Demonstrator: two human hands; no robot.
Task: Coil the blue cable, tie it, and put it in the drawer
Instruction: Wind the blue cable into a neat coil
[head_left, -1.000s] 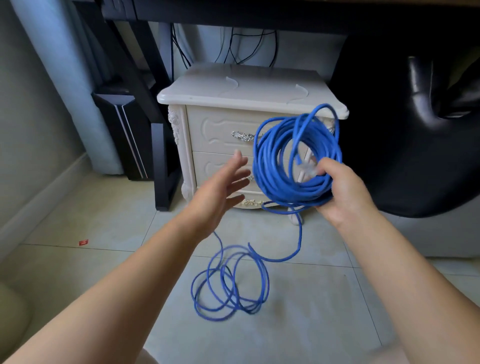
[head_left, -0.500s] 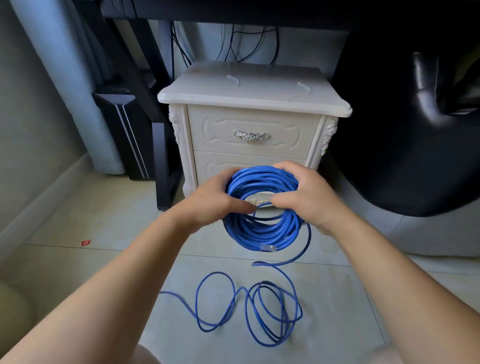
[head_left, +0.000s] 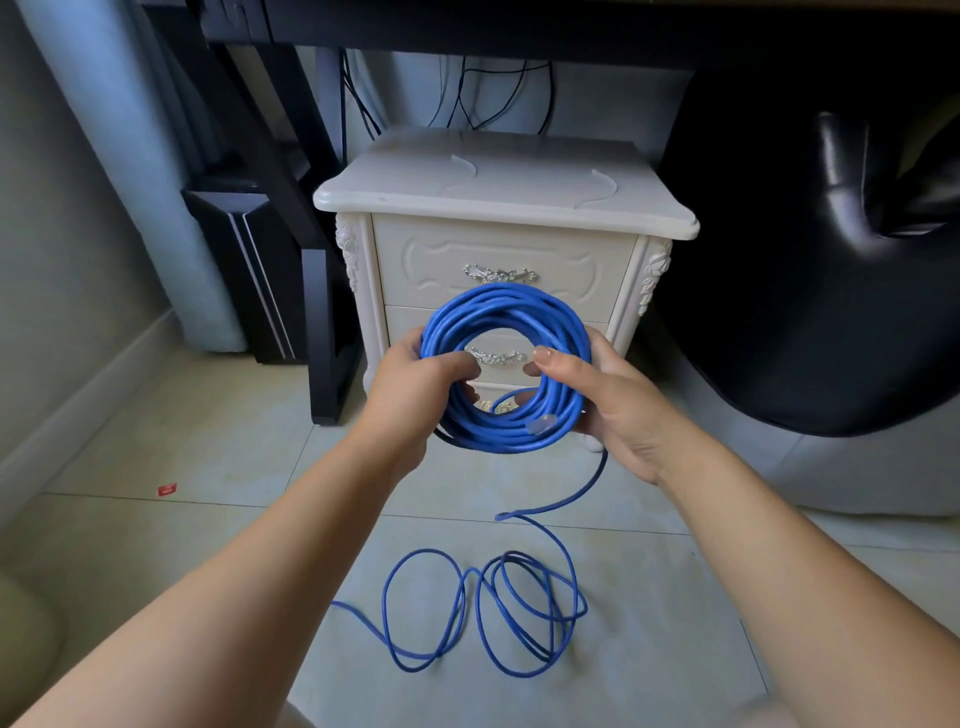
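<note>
Head view: I hold the blue cable as a thick coil in the middle of the frame, right in front of the two drawer fronts of the white nightstand. My left grip is wrapped round the coil's left side with the fingers curled through its opening. My right grip grasps the right side, thumb laid over the front of the strands.

The coiling is not finished. A tail leaves the coil at its lower right and drops to the floor, ending in loose loops in the lower centre of the frame.

Those loops worry me most. They cross over one another, so a quick pull could draw them into a knot instead of a clean turn.

To take in the next turn, one grip has to let go. The many stiff-looking strands would then be held on one side only and could spring apart or slide out of round.

The clear plug lies loose on the lower front of the coil. It could slip out and take a turn or two with it.

I see no tie or strap anywhere, so the tie would probably have to be made with the cable's own end. If I coil everything up, there may be too little left for that.

Both drawers look closed, top handle included. Reaching for one with the coil untied would likely spill it.
</note>
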